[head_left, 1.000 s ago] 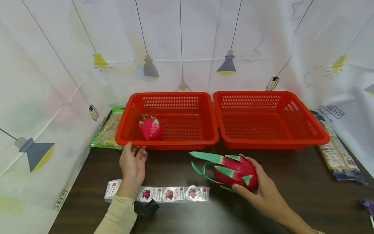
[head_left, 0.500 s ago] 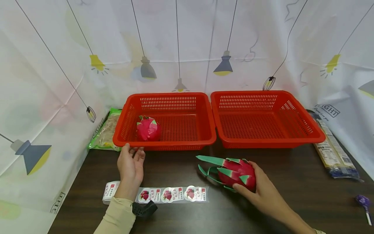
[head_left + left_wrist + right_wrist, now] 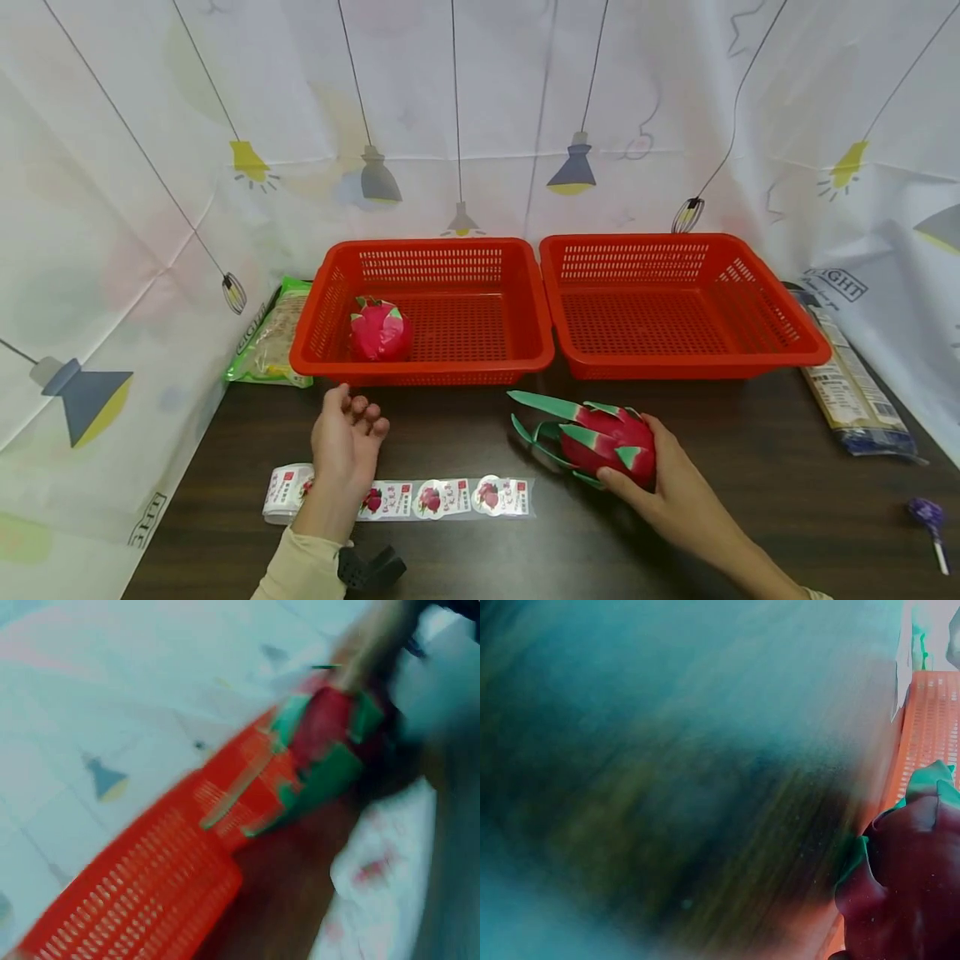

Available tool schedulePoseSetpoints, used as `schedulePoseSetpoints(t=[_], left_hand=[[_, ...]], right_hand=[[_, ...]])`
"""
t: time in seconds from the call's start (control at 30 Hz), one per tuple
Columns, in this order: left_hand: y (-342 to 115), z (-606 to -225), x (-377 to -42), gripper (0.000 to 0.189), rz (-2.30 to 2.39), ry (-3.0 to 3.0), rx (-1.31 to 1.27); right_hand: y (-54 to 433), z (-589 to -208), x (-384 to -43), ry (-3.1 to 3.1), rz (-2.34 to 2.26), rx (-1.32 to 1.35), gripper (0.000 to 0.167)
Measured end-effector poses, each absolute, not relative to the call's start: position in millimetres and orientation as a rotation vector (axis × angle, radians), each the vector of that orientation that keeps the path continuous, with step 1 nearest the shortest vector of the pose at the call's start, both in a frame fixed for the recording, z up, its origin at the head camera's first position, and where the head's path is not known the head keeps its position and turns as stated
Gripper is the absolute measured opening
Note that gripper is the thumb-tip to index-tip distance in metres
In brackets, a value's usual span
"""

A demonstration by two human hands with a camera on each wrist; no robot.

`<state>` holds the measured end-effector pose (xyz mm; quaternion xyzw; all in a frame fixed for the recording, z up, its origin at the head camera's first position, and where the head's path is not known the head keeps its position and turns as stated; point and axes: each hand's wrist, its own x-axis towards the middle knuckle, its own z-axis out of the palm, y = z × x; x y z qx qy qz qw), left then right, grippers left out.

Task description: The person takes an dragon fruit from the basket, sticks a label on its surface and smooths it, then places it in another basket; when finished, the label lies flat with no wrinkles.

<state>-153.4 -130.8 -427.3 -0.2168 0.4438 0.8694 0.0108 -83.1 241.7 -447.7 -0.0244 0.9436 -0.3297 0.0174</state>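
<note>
In the head view my right hand [image 3: 678, 492] grips a dragon fruit [image 3: 611, 442] from its right side, thumb in front, its long green scales pointing left. The same dragon fruit [image 3: 907, 877] fills the lower right corner of the right wrist view. My left hand [image 3: 348, 442] is palm up with fingers loosely curled and nothing in it, just in front of the left red basket [image 3: 480, 367]. A second dragon fruit [image 3: 381, 332] lies inside that basket, at its left. Beneath my left wrist runs a strip of dragon fruit stickers [image 3: 442, 500], its roll [image 3: 283, 493] at the left end.
Another red basket [image 3: 690, 361] stands right beside the first, with nothing in it. A green-edged bag [image 3: 273, 342] lies at the left, a long printed packet [image 3: 858, 383] at the right. Near the right edge is a purple lollipop [image 3: 928, 517]. A patterned white cloth [image 3: 480, 108] hangs behind.
My left hand has come away from the left basket's rim, back toward me, and its fingers have curled a little. The right hand keeps its hold on the dragon fruit, slightly lower than before.
</note>
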Motion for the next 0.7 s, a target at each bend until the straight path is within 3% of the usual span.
schedulePoseSetpoints(t=[0.1, 0.23, 0.3, 0.5, 0.7], left_hand=[[-119, -420, -134, 0.016, 2.215, 1.962, -0.156], [-95, -418, -112, 0.02, 1.159, 2.693, 0.58], [-83, -423, -106, 0.03, 0.736, 2.831, 0.777], [-67, -446, -105, 0.059, 0.269, 2.926, 0.848], [-72, -452, -105, 0.052, 0.295, 2.892, 0.767]], right_hand=[[242, -448, -83, 2.932, -0.996, -0.053, 0.097], [243, -448, -83, 2.93, -0.998, -0.043, 0.097], [243, -448, -83, 2.929, -1.005, -0.035, 0.097], [241, -447, -83, 2.917, -1.008, -0.028, 0.099], [240, -446, -83, 2.93, -0.999, -0.04, 0.099]])
